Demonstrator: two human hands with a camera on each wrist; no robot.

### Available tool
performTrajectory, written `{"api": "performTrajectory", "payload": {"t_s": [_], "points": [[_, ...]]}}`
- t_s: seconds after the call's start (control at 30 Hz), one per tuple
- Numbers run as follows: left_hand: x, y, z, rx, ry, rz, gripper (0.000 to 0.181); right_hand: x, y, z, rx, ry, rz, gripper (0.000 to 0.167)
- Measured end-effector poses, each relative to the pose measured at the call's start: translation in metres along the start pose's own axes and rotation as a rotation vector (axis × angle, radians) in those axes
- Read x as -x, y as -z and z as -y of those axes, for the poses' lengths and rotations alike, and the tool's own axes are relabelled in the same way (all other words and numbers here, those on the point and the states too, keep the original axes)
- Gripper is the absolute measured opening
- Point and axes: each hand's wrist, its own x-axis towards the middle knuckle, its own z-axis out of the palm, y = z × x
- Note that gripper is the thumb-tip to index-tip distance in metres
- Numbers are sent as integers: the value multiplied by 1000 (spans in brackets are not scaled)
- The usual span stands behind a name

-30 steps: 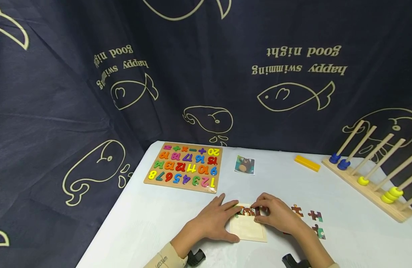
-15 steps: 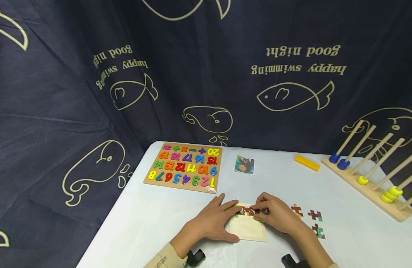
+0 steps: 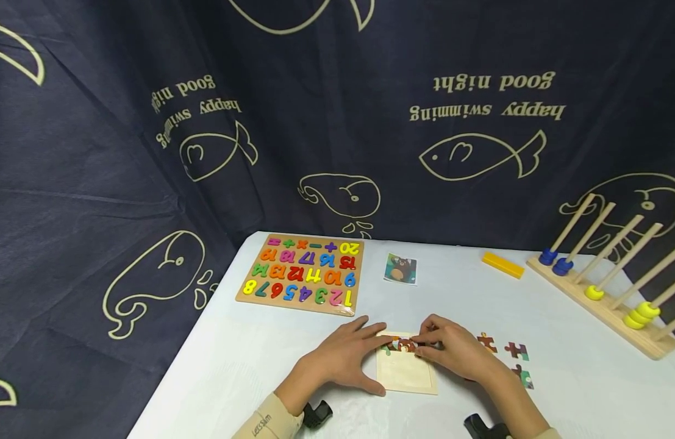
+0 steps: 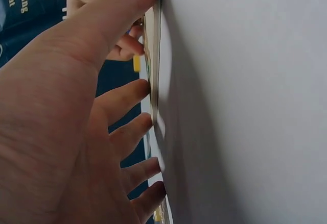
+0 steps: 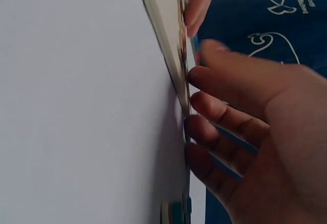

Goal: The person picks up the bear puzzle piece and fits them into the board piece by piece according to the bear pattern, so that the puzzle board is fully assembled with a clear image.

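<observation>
A shallow wooden puzzle tray (image 3: 405, 373) lies on the white table, with bear-picture jigsaw pieces (image 3: 405, 346) along its far side. My left hand (image 3: 342, 358) spreads over the tray's left side, its index finger touching the pieces and its thumb near the front corner. At the far right corner of the tray, my right hand (image 3: 460, 350) has thumb and index finger bent together on a puzzle piece, mostly hidden beneath them. The right wrist view shows the tray's edge (image 5: 166, 35) beside these fingertips.
Loose puzzle pieces (image 3: 516, 350) lie right of my right hand, some partly hidden by the arm. A bear picture card (image 3: 400, 269), a number board (image 3: 301, 274), a yellow block (image 3: 503, 266) and a peg rack with beads (image 3: 606, 308) stand farther back. A dark curtain hangs behind.
My right thumb has drawn closer to the index finger over the piece at the corner. The left hand has shifted slightly left, its thumb now farther from the tray.
</observation>
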Motion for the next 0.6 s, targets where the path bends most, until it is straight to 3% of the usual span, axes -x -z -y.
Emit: {"api": "performTrajectory", "payload": {"t_s": [0.27,0.47,0.6], "points": [[1,1,2,0,-8,-13,96,8,20,-10,-55,-174,-63,32],[2,-1,3,18,15,-14,101,22,51,-20,-82,-133,-118,28],[1,-2,3,57,19,-19,104,32,66,-26,-41,-160,-148,28]]}}
